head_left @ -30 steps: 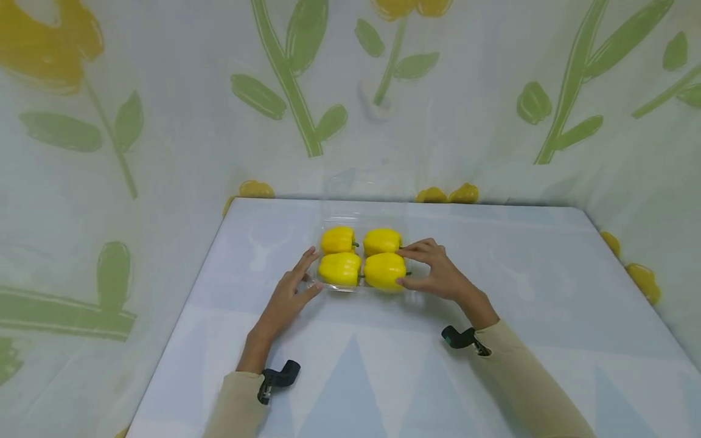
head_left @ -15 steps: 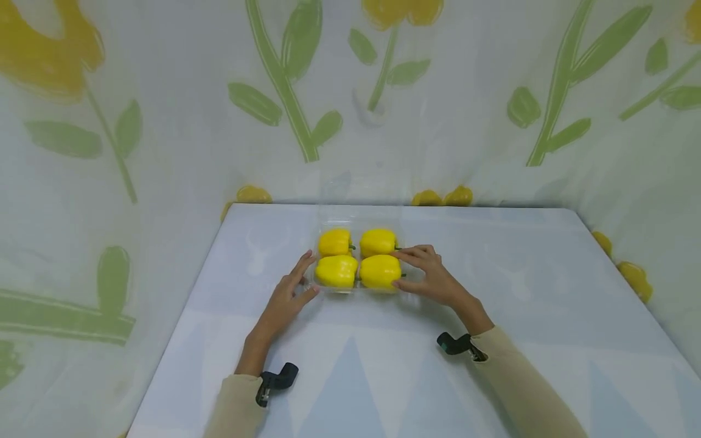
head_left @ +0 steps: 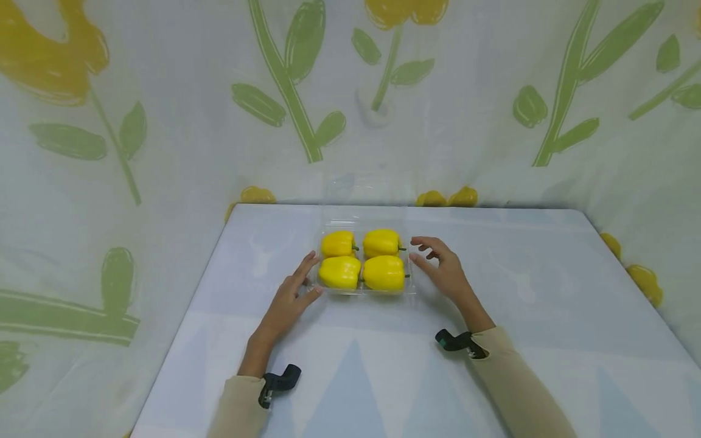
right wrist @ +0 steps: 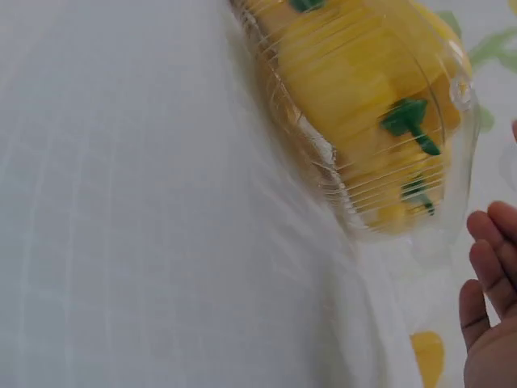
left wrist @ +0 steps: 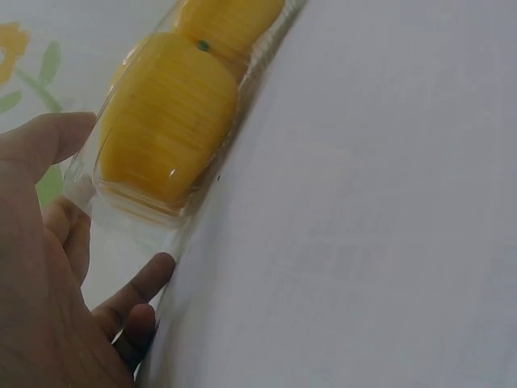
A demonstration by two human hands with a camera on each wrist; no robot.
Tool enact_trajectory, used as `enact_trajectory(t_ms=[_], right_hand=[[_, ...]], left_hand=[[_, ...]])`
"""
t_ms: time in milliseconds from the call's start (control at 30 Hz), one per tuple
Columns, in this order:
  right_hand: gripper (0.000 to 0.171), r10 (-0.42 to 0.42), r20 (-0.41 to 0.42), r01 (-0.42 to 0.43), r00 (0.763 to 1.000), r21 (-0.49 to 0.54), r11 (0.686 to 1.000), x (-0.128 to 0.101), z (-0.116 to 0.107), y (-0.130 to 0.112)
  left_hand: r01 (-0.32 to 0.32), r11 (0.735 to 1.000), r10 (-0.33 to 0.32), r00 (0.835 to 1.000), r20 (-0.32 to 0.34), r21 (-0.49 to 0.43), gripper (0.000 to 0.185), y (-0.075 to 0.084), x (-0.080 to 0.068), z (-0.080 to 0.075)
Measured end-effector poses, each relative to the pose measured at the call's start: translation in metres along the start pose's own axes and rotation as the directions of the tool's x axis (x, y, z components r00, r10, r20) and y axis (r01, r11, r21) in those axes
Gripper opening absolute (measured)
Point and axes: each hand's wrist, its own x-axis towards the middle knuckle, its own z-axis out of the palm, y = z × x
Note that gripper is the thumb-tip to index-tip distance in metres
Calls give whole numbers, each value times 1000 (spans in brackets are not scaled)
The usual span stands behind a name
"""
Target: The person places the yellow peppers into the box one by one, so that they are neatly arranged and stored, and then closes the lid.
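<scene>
Several yellow bell peppers with green stems lie in two rows inside a clear plastic clamshell box in the middle of the table, its lid standing up at the back. My left hand holds the box's near left corner, thumb at the front and index finger along the side. In the left wrist view the thumb touches the plastic wall and the lower fingers lie near the table. My right hand is apart from the box's right side, fingers loosely bent with nothing between them.
The box stands on a pale table printed with light blue triangles. Close behind the table hangs a white cloth patterned with green stems and yellow flowers. A black wrist camera is worn on each arm.
My right hand has let go of the near right bell pepper and drawn back to the right. The left hand stays at the box corner.
</scene>
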Motion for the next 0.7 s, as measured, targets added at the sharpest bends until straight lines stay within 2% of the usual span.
enact_trajectory(t_ms=[133,267,367,533,633,700], right_hand=[[46,118,-100,-102,988,147,984,3,6,6],[54,278,-102,-249,955,231,940,6,13,13],[55,348,-96,-315,933,254,915,10,18,17],[54,402,-124,-341,907,345,875,21,20,25],[53,408,-119,-325,905,424,845,30,23,30],[54,405,-111,-320,907,443,837,35,25,32]], left_hand=[[2,1000,-2,1000,2,2,65,-1,0,1],[-4,1000,4,1000,3,6,65,-4,-1,2],[-3,1000,4,1000,-2,7,65,-3,-2,2],[-2,1000,2,1000,2,-4,65,0,-1,1],[7,1000,-7,1000,8,2,65,1,-1,1],[15,1000,-15,1000,5,10,65,0,0,1]])
